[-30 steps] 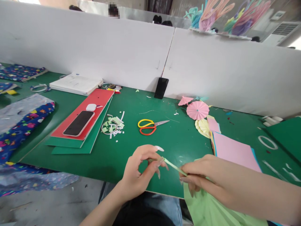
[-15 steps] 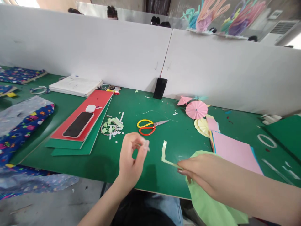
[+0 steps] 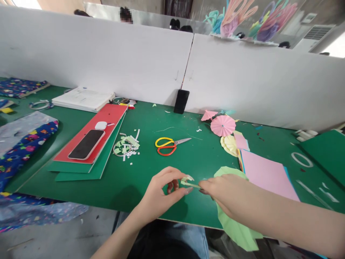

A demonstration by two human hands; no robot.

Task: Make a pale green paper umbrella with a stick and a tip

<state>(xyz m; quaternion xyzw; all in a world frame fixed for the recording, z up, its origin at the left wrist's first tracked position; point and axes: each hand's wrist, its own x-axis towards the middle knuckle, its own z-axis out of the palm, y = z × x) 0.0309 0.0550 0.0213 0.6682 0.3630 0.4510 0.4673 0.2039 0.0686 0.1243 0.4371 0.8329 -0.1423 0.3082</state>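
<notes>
My left hand (image 3: 164, 192) has its thumb and index finger closing around the bent end of a narrow light-green paper strip (image 3: 192, 185). Any tape at its fingertips is too small to make out. The fingers of my right hand (image 3: 222, 187) pinch the strip's other end, beside the left fingertips. A scalloped light-green paper sheet (image 3: 237, 228) hangs beneath my right hand and wrist, past the table's front edge; part of it is hidden. Scissors (image 3: 172, 145) with yellow and red handles lie beyond my hands.
A ring with paper scraps (image 3: 126, 145) lies left of the scissors. Further left, a phone (image 3: 86, 144) rests on red and green boards (image 3: 110, 117). Pink paper umbrellas (image 3: 222, 126) and coloured paper (image 3: 266, 172) lie right. Another phone (image 3: 181, 101) leans on the white partition (image 3: 107, 57).
My left hand has moved right, to the strip's free end, and its fingers now surround it. The strip's upright end is now folded over. The green sheet has swung slightly left.
</notes>
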